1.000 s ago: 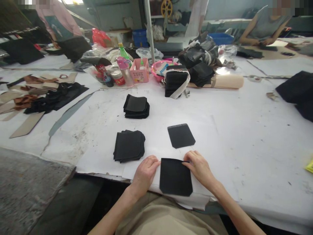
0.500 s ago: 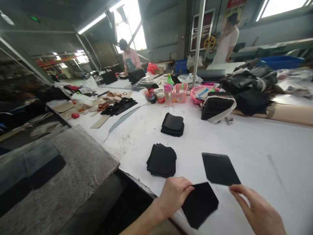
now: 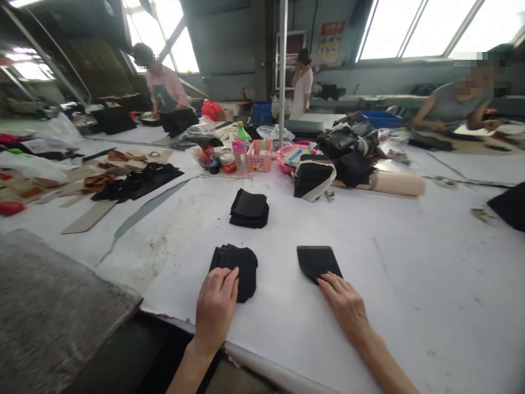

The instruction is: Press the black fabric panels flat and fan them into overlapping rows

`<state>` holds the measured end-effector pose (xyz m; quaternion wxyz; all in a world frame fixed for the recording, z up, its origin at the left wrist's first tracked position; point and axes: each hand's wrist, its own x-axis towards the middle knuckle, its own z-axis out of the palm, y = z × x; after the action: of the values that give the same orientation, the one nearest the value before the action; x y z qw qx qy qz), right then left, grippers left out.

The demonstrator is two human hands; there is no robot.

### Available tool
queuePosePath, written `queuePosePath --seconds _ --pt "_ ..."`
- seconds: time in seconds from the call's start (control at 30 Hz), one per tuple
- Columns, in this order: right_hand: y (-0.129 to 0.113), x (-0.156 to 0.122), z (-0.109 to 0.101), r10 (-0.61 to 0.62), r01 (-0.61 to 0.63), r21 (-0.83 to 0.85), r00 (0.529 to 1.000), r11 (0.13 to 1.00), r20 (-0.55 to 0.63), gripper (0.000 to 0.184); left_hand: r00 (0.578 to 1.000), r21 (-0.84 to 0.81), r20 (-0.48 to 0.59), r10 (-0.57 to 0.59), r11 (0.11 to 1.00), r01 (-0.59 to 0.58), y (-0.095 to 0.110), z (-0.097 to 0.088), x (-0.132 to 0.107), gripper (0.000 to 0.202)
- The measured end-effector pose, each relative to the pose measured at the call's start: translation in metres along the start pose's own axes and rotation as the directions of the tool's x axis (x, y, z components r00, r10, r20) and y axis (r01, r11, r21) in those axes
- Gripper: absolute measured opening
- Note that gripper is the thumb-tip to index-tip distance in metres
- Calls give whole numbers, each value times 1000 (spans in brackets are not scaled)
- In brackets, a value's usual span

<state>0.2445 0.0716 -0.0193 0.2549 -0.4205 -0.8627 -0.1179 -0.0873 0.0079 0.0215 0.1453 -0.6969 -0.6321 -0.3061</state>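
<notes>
My left hand (image 3: 217,301) is closed at the left edge of the near stack of black cut pieces (image 3: 246,276), its fingers bent together over the top piece. The hand covers the stack's left front corner. To the right, my right hand (image 3: 344,303) pinches the near edge of a single flat black piece (image 3: 318,260), which looks like leather or a similar sheet. Its near side appears bent up slightly, and the fingers hide its front corner. Beyond the near stack lies another stack of black pieces (image 3: 249,207), with no hand on it.
A white-covered table (image 3: 410,273) spreads out ahead, its front edge close to my forearms. A pink box (image 3: 260,156), bottles, a pink basin (image 3: 283,158) and a wrapped black bundle (image 3: 314,178) stand behind a pole's foot. Several people work farther back. A grey board (image 3: 61,312) adjoins at left.
My left hand has carried its black piece up to the near stack. My right hand now grips the single piece's near edge. The view has swung right.
</notes>
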Motion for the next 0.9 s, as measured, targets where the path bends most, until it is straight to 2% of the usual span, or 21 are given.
queuePosePath --seconds 0.07,0.17,0.23,0.3,0.37,0.43,0.53,0.6,0.73,0.8,0.9 --pt "-2 5 -2 28 -28 1 999 1000 -31 22 986 -175 86 140 977 -123 28 7 -3 24" --pt "-8 12 -8 95 -93 33 992 995 -78 21 931 -351 160 329 900 -258 70 19 -6 21" --pt "-18 11 -17 120 -116 72 991 991 -52 21 910 -407 159 382 866 -292 89 25 -5 22" --pt "-35 3 -27 124 -125 100 992 987 18 22 915 -456 177 362 854 -250 98 27 -4 25" --pt "-58 -10 -40 134 -147 124 985 981 109 23 920 -497 234 315 852 -166 99 26 -6 25" --pt "-82 -24 -52 140 -170 162 973 972 186 22 907 -507 304 291 856 -104 96 23 -11 21" --pt "-111 -41 -69 130 -201 245 952 948 277 18 870 -485 382 312 869 -99 89 18 -24 11" --pt "-122 -46 -78 105 -214 309 937 926 334 16 849 -477 414 329 873 -106 85 13 -32 8" --pt "-114 -41 -86 52 -233 435 920 870 388 13 806 -520 463 368 849 -89 79 2 -38 6" --pt "-101 -33 -81 123 -275 422 928 864 353 15 796 -537 474 376 840 -76 77 -1 -38 5" --pt "-81 -18 -65 261 -353 309 917 883 301 11 800 -529 467 377 844 -89 77 -1 -40 7"
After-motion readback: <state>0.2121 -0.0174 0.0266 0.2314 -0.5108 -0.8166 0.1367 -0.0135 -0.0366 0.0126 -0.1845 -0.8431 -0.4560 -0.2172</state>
